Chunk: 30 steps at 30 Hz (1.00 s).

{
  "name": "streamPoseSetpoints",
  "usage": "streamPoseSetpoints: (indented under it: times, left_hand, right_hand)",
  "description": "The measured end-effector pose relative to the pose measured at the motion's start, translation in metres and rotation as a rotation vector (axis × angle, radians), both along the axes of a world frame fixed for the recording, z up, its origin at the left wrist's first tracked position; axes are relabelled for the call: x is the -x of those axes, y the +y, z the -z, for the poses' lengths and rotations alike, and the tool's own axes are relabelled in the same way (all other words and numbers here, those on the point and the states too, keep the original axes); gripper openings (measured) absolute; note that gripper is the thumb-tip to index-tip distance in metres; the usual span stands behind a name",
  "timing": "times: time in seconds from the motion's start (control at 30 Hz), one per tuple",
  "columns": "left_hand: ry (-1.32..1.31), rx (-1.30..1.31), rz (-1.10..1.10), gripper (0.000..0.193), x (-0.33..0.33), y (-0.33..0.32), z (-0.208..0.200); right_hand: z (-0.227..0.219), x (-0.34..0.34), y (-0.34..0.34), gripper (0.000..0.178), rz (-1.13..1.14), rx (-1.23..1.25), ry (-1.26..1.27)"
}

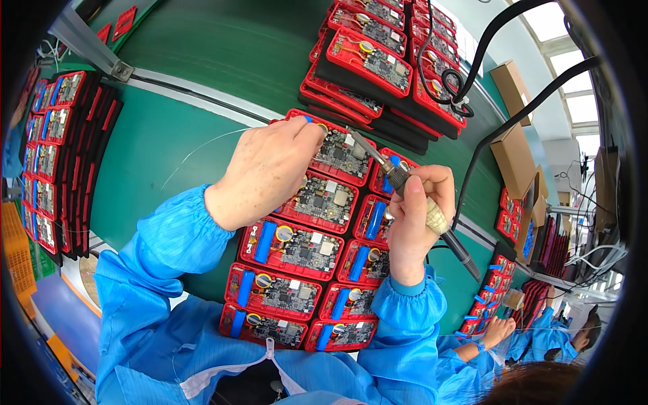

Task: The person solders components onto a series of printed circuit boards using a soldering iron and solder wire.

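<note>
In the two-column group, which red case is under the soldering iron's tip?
The left column's farthest red case; only this has the iron's tip above.

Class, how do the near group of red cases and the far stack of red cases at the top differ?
The near group carries blue cylinders; the far stack shows none on top. The far stack rises in several layers; the near group shows one. The near group lies partly beneath the left hand; the far stack stands beyond it. Both hold grey circuit boards.
</note>
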<state>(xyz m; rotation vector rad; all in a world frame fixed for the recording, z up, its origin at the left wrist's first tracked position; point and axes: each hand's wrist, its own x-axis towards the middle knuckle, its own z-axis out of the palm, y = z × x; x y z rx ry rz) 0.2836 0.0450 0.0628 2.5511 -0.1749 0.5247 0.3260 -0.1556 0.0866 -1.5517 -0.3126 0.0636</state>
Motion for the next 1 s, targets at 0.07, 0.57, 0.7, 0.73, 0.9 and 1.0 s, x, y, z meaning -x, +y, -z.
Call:
streamPoseSetpoints:
  times: [0.07, 0.57, 0.7, 0.73, 0.9, 1.0]
  left_hand:
    - [0.009, 0.025, 0.005, 0.012, 0.003, -0.001, -0.004]
    - [-0.145, 0.184, -0.015, 0.016, 0.030, 0.018, -0.023]
    - [-0.195, 0.072, -0.056, 0.018, 0.030, 0.011, -0.014]
    - [-0.236, 0.059, -0.075, 0.020, 0.029, 0.010, -0.010]
    - [-0.263, 0.070, -0.059, 0.020, 0.026, 0.008, -0.007]
    - [-0.252, 0.072, -0.056, 0.020, 0.024, 0.009, -0.003]
  right_hand:
    - [0.002, 0.000, 0.000, 0.011, 0.001, -0.057, 0.005]
    - [0.002, -0.001, 0.002, 0.016, -0.020, 0.108, 0.060]
    - [0.004, 0.000, 0.003, 0.016, -0.061, 0.124, -0.021]
    - [0.005, 0.001, 0.002, 0.016, -0.060, 0.126, -0.024]
    - [0.007, 0.002, 0.006, 0.016, -0.036, 0.154, -0.067]
    - [0.007, 0.002, 0.009, 0.015, -0.039, 0.210, -0.075]
